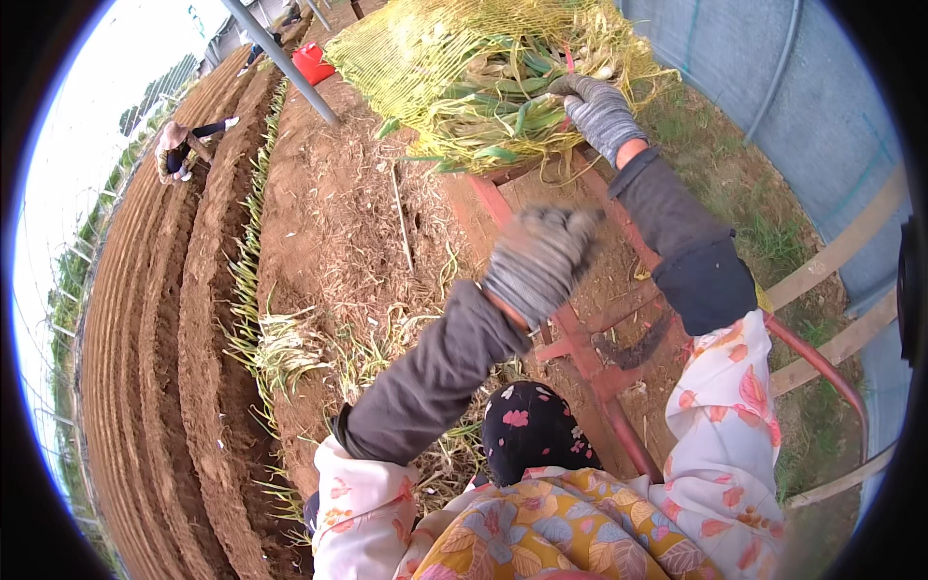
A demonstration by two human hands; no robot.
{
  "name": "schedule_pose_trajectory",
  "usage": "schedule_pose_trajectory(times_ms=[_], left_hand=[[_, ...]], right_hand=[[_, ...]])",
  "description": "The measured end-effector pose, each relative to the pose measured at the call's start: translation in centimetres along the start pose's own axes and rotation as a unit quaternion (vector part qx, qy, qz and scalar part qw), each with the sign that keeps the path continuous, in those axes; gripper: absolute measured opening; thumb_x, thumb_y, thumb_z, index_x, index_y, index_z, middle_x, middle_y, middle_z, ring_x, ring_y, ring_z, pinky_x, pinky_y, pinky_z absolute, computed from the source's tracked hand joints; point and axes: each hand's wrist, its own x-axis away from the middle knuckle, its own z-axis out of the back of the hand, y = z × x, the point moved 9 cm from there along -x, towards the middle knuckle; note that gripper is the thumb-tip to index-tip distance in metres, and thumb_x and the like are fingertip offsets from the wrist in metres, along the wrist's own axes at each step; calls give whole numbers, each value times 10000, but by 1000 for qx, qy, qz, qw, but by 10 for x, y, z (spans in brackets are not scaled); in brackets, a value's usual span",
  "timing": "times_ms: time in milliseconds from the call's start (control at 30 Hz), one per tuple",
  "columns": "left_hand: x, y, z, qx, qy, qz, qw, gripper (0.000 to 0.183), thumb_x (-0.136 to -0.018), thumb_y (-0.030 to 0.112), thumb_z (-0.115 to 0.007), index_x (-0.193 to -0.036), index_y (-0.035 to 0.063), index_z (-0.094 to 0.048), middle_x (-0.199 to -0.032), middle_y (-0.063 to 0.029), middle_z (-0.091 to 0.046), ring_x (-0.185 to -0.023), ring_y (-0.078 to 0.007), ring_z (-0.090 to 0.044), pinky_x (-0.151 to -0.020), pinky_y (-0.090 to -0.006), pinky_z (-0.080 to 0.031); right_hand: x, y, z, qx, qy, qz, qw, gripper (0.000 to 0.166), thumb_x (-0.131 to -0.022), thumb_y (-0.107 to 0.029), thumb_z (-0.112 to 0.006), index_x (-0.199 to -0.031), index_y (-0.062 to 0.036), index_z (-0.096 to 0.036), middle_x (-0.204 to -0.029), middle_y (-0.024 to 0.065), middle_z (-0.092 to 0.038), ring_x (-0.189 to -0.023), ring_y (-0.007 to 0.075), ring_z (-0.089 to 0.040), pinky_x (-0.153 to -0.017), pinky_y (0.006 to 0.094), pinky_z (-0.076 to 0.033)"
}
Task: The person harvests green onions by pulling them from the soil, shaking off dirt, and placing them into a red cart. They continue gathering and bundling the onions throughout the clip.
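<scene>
A yellow mesh net sack (pixel 406 80) full of green onion-like plants (pixel 493 105) lies on the front of a red metal cart frame (pixel 573 330). My right hand (pixel 602 116), in a grey knit glove, touches the plants at the sack's right side. A red strip (pixel 569 56) shows beside its fingers; whether they grip anything is hidden. Lower and to the left, my left hand (pixel 540 261), gloved alike, hovers blurred over the cart frame with its fingers curled. What may be inside it cannot be made out.
Loose onion-like plants (pixel 290 344) lie on the soil to my left, beside a planted row (pixel 246 275) and long furrows (pixel 148 304). A grey metal pole (pixel 286 65) and a red container (pixel 313 64) stand ahead. A person (pixel 177 148) bends over the furrows. Blue sheeting (pixel 819 109) lines the right.
</scene>
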Motion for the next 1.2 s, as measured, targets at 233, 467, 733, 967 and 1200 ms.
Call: schedule_pose_trajectory(times_ms=[233, 467, 733, 967, 1200], left_hand=[[-45, -117, -54, -280, -157, 56, 945, 564, -741, 346, -585, -1211, 85, -412, -1127, -147, -532, -1162, -310, -402, -993, -500, -213], [-15, -114, -80, -210, -168, 63, 961, 499, -713, 310, -628, -1171, 185, -471, -1044, -115, -558, -1065, -280, -481, -990, -460, -244], [3, -147, -68, -185, -115, 105, 970, 503, -761, 392, -553, -1135, 68, -466, -1078, -124, -544, -1089, -291, -469, -1010, -423, -231], [38, -158, -53, -275, -39, 46, 959, 486, -774, 432, -507, -1124, 94, -493, -1088, -112, -538, -1068, -277, -476, -1005, -485, -206], [41, -114, -33, -230, -50, 47, 971, 336, -747, 324, -558, -981, 84, -555, -930, -91, -579, -937, -255, -525, -968, -468, -282]], right_hand=[[-4, 124, -19, -26, 64, -297, 952, 342, -756, -261, -622, -943, 21, -576, -831, 139, -620, -745, 227, -593, -659, 326, -456], [-15, 144, -52, -330, -12, -290, 898, 258, -806, -269, -585, -940, -50, -601, -784, 36, -584, -697, 137, -497, -660, 270, -404], [9, 99, -20, -435, 28, -392, 810, 184, -852, -305, -540, -925, -139, -574, -690, -45, -522, -592, 103, -516, -552, 261, -443], [51, 63, 34, -575, -1, -284, 767, 142, -861, -222, -534, -910, -88, -531, -644, -59, -436, -415, 50, -332, -484, 221, -449], [88, 128, 56, -530, 176, -388, 733, 222, -847, -212, -544, -1020, -73, -530, -638, -26, -442, -467, 98, -431, -522, 292, -523]])
